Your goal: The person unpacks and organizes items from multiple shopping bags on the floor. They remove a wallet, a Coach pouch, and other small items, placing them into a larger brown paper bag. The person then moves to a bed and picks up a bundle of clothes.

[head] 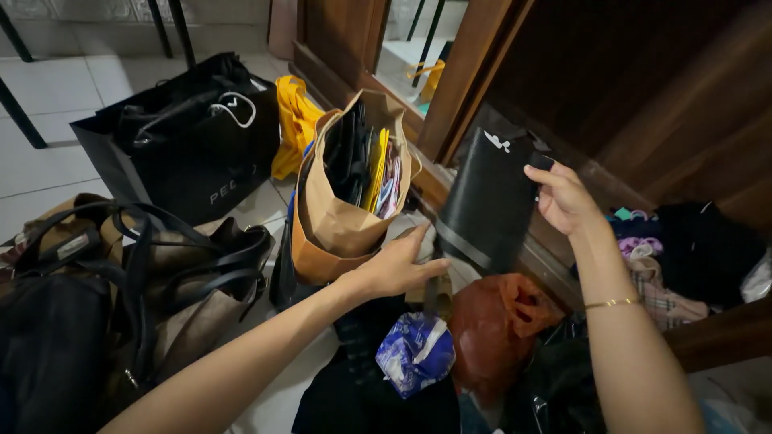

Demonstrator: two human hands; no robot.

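Note:
A flat black paper bag (488, 201) with a small white mark near its top is held upright between my hands. My right hand (563, 197) pinches its upper right corner. My left hand (398, 265) grips its lower left edge, fingers stretched toward it. Just left of the black bag stands a brown paper bag (338, 225) stuffed with folded black, yellow and patterned bags. A thin gold bangle (611, 303) circles my right wrist.
A large black shopping bag (193, 145) stands at the back left with a yellow bag (293, 120) beside it. Dark leather handbags (121, 281) pile at the left. An orange plastic bag (494, 329) and a blue-white crumpled bag (414, 354) lie below. A wooden cupboard (643, 104) holds clothes (683, 249).

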